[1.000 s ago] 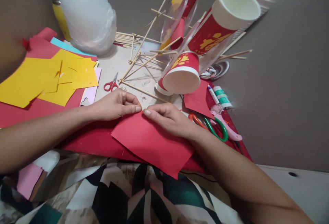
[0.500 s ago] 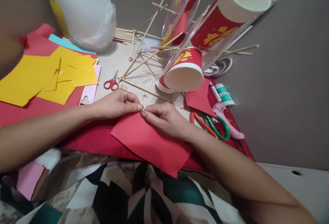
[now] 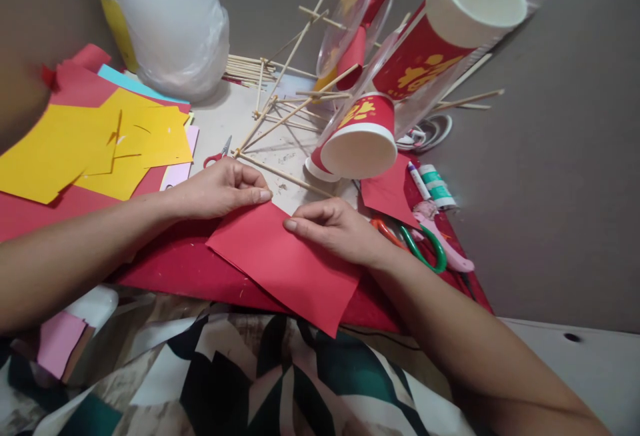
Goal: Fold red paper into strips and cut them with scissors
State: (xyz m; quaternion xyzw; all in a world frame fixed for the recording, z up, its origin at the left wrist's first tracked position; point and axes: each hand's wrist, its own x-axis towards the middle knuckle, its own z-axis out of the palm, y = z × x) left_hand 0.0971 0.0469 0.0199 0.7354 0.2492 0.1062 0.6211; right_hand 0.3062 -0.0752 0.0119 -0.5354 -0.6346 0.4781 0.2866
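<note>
A sheet of red paper [image 3: 285, 263] hangs tilted over the table's front edge, its upper edge pinched by both hands. My left hand [image 3: 220, 189] grips its upper left corner between thumb and fingers. A short way to the right along the same edge, my right hand [image 3: 337, 226] holds it with the thumb on top. Just beyond the left hand lie small red-handled scissors [image 3: 218, 154], partly covered by it. Past both hands stands a frame of thin wooden sticks [image 3: 283, 173], joined to red paper cups [image 3: 357, 146] and clear plastic discs.
Yellow paper pieces [image 3: 150, 136] lie on red sheets at the left. Behind them stand a white plastic tub [image 3: 175, 36] and a yellow bottle [image 3: 117, 26]. On the right are green-handled scissors [image 3: 425, 249], a marker [image 3: 419, 179], a green-and-white roll [image 3: 438, 186] and another red sheet [image 3: 390, 189].
My hands have moved apart along the paper's upper edge, the left slightly up and left, the right slightly right. The red sheet has shifted a little left and up.
</note>
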